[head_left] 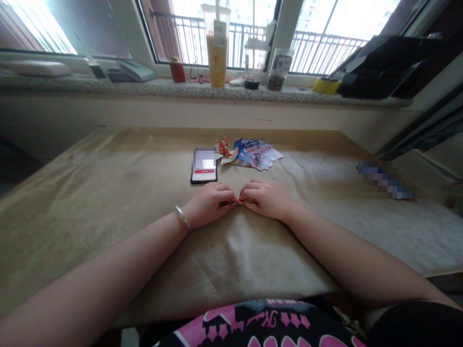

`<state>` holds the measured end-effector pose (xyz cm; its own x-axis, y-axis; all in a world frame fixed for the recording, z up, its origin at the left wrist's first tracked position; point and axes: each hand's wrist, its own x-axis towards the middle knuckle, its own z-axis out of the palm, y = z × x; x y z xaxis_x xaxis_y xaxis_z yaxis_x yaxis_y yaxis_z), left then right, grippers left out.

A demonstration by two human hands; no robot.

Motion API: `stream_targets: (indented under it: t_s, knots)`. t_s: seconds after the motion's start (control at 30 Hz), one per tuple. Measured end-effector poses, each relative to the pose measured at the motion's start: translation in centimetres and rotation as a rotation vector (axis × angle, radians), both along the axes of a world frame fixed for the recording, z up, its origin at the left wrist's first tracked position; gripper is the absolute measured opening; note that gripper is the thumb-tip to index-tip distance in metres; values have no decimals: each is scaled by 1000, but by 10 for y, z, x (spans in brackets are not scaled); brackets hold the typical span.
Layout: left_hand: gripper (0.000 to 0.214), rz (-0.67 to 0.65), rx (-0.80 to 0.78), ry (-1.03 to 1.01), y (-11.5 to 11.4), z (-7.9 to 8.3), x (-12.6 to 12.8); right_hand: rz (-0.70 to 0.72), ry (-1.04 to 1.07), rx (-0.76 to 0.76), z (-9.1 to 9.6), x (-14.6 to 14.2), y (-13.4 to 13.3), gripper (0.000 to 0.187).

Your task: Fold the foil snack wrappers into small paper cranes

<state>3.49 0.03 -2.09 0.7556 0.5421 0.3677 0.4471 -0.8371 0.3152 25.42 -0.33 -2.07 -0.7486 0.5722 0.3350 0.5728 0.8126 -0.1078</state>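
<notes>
Between my two hands is a small, narrow piece of red and white printed paper (239,200), mostly covered by my fingers. My left hand (210,205), with a silver bangle (182,218) at its wrist, pinches the left end. My right hand (266,198) grips the right end, its fingers curled. Just beyond my left hand lies a phone (204,173) with a lit screen. A fan of colourful printed sheets (255,153) lies past my right hand, and a crumpled or folded red paper piece (224,146) rests at its left edge.
A tan cloth (144,202) covers the table. At the far right lies a blurred flat strip (387,182). Behind, the stone windowsill (137,86) holds a tall cup of yellow drink (216,58), a clear cup (255,60), a small jar (278,72), yellow tape (325,86) and a black bag (379,70).
</notes>
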Motion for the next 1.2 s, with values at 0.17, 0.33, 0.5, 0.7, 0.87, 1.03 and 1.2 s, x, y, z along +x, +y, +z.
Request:
stream_targets:
  t_s: [0.17, 0.33, 0.5, 0.7, 0.87, 1.03, 1.2]
  knots:
    - [11, -31, 8, 26, -1, 2, -1, 19, 23, -73, 3, 2, -1, 13]
    - [18, -53, 55, 60, -1, 2, -2, 50, 79, -143, 5, 5, -2, 16]
    - [19, -3, 149, 88, -1, 1, -3, 83, 211, -234, 0, 9, 0, 26]
    - [20, 42, 195, 103, 2, 1, -6, 94, 203, -187, -8, 10, 7, 32]
    - [22, 35, 99, 56, 5, -2, -6, 66, 167, -138, -8, 8, 6, 26]
    - [21, 32, 47, 23, 5, -4, -5, 84, 106, -76, -5, 7, 5, 22]
    - [19, -17, 54, -25, 3, 0, -4, 75, 58, -24, -3, 8, 4, 21]
